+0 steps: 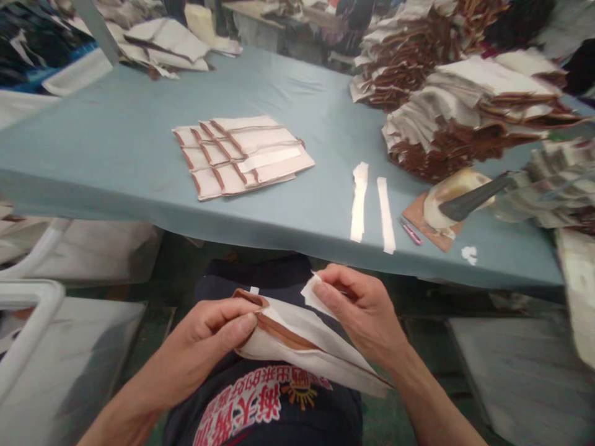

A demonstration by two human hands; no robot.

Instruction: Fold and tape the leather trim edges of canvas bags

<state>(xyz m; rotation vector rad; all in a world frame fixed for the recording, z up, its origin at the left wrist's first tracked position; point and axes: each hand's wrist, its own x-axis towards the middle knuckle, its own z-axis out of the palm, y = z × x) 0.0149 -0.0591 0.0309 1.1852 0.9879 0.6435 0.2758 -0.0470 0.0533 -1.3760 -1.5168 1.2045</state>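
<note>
In my lap I hold a cream fabric piece with a brown edge (pixel 297 341). My left hand (pixel 209 337) pinches its left end, thumb pressed on the brown trim. My right hand (pixel 357 310) is closed on a small white strip (pixel 312 296) at the piece's upper edge. Both hands are below the front edge of the blue-grey table (pixel 116 161).
A fanned set of cream pieces with brown trim (pixel 242 155) lies mid-table. Two white strips (pixel 372 207) and a pink pen-like tool (pixel 411 233) lie near the front edge. Tall stacks of similar pieces (pixel 465 105) fill the right side. White bins (pixel 41 334) stand at left.
</note>
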